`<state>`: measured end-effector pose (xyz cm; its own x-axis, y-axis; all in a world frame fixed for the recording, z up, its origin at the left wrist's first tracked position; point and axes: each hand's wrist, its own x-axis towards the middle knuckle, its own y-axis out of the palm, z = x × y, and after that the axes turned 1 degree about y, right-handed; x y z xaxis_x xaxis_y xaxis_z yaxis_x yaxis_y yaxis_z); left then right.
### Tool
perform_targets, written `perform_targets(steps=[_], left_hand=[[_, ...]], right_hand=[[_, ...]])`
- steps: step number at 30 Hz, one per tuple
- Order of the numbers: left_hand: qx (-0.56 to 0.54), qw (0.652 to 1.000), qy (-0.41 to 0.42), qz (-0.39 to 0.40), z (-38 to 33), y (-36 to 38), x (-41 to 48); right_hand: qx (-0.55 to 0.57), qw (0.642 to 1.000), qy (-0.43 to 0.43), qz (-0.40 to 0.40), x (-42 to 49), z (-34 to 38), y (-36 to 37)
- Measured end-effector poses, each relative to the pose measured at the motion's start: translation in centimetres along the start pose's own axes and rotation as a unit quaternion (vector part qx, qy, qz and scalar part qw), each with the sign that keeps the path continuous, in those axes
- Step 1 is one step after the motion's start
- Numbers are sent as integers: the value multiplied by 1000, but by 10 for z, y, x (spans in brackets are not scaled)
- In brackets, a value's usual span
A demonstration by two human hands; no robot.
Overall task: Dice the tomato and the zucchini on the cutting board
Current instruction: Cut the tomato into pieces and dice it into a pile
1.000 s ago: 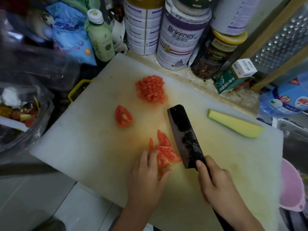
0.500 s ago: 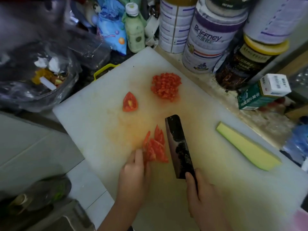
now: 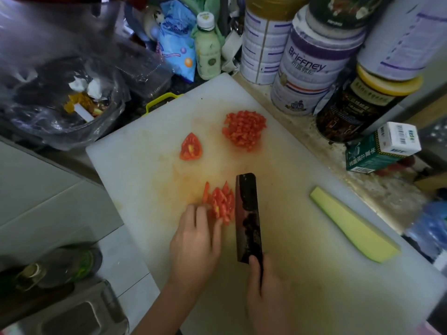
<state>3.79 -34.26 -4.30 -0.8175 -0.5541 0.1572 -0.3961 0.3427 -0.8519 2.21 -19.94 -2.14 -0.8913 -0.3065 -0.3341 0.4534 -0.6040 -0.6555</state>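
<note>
A white cutting board (image 3: 302, 274) fills the middle of the view. On it lie a pile of diced tomato (image 3: 244, 129), a single tomato wedge (image 3: 191, 148) and a bunch of tomato strips (image 3: 220, 204). My left hand (image 3: 196, 245) presses its fingertips on the near side of the strips. My right hand (image 3: 266, 296) grips the handle of a dark cleaver (image 3: 248, 217), whose blade stands against the right side of the strips. A long pale-green zucchini piece (image 3: 350, 226) lies at the right of the board, untouched.
Tall tins (image 3: 312, 61), a dark jar (image 3: 358, 102), a green box (image 3: 382, 147) and a small bottle (image 3: 208, 49) crowd the board's far edge. A plastic bag with scraps (image 3: 60, 97) sits at the left. The board's near-left corner overhangs the floor tiles.
My view swung left. The tomato strips are gathered into a tighter bunch, my left hand shifted to their left side, and the cleaver now stands right against them.
</note>
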Motion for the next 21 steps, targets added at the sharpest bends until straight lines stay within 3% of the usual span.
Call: perform_targets(steps=[4, 12, 15, 21], left_hand=[[45, 998, -29, 26, 0, 5, 1], [-19, 995, -42, 85, 5, 2, 19], [-59, 993, -56, 84, 8, -4, 23], [-39, 996, -59, 63, 0, 3, 29]], right_hand=[[19, 1000, -4, 0, 7, -1, -6], [34, 999, -7, 6, 14, -5, -11], [38, 999, -3, 10, 15, -8, -8], [10, 999, -8, 42, 18, -6, -10]])
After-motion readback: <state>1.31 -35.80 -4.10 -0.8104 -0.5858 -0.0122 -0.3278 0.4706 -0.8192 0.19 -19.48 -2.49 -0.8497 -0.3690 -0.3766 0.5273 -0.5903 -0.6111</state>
